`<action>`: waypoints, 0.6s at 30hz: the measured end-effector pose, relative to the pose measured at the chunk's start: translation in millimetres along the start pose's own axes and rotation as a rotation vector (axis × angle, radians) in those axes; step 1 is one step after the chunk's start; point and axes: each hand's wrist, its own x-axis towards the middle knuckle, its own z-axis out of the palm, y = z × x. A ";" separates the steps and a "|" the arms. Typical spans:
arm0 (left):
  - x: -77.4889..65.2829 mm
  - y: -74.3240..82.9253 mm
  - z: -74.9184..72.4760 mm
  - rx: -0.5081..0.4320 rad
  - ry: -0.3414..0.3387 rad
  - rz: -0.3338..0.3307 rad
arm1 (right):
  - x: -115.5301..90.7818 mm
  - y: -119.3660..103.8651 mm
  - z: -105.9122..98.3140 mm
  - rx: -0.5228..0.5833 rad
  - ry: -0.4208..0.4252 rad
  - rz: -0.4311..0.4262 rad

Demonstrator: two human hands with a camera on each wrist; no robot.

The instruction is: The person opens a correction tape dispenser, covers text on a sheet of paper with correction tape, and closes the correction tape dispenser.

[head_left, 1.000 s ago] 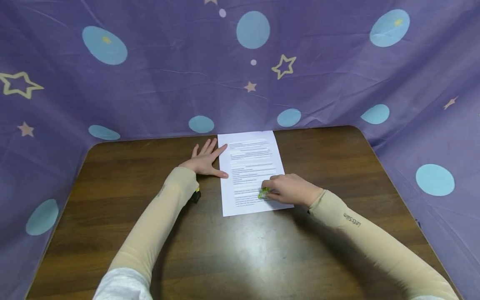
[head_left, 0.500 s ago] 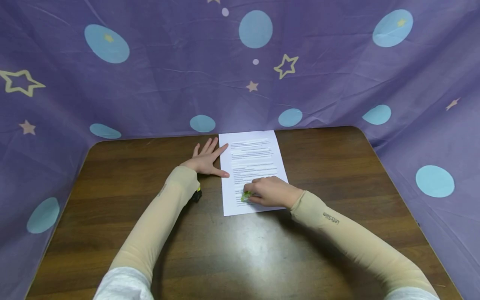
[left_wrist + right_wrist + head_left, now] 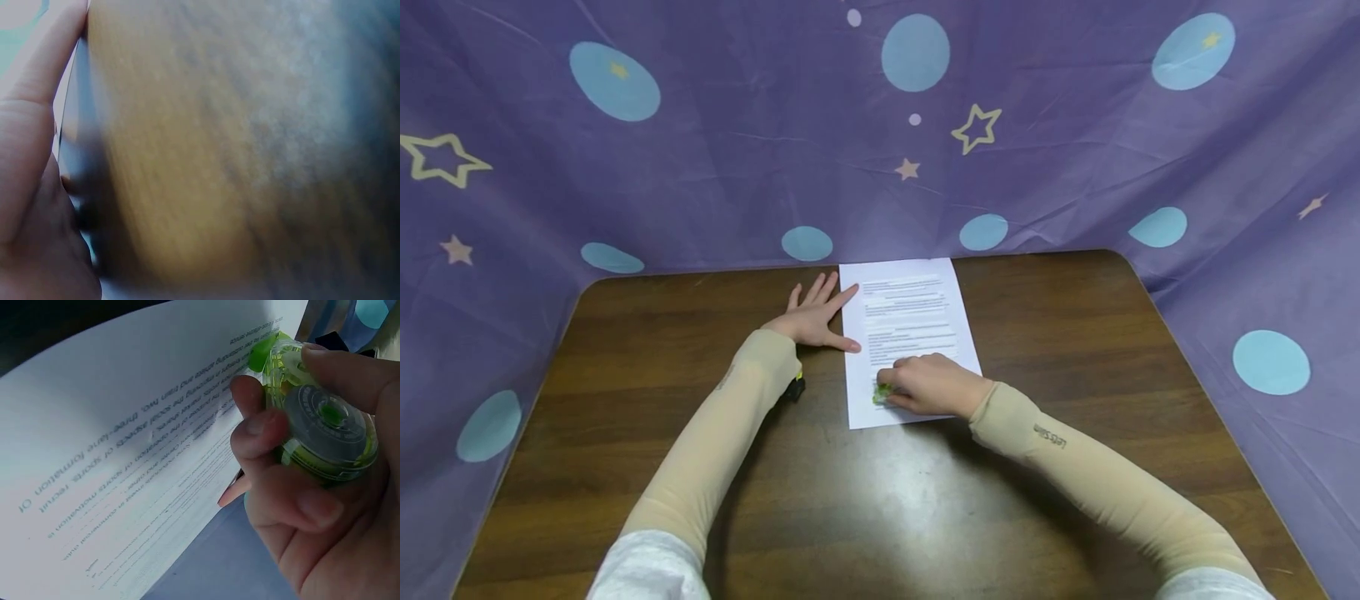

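A printed sheet of paper [image 3: 861, 412] lies on the table, with white strips covering parts of several text lines. Across its lower part reaches my right hand [image 3: 937, 385], gripping a see-through green correction tape [image 3: 328, 422] between thumb and curled fingers. In the right wrist view the dispenser's green tip [image 3: 261, 355] is right at a line of print. My left hand [image 3: 814, 322] lies spread at the sheet's left edge, thumb and index fingertip on the margin. The left wrist view catches part of that hand [image 3: 28, 144] beside blurred wood.
A brown wooden table [image 3: 662, 400] extends around the sheet. Behind and at both sides hangs a purple curtain [image 3: 737, 150] with stars and blue dots, meeting the table's back edge. A small black and yellow device [image 3: 794, 387] shows under the left wrist.
My right hand has slid left across the sheet with the correction tape, from near the right margin to near the lines' left end. The left hand has stayed in place.
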 end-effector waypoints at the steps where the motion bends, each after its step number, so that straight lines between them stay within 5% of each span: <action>1: 0.2 -0.4 -0.2 -0.001 0.000 0.000 | 0.0 -0.7 -0.3 -0.003 0.001 -0.001; 18: 3.1 -3.8 1.5 0.003 -0.003 0.007 | -7.3 1.3 -3.0 -0.018 -0.012 0.034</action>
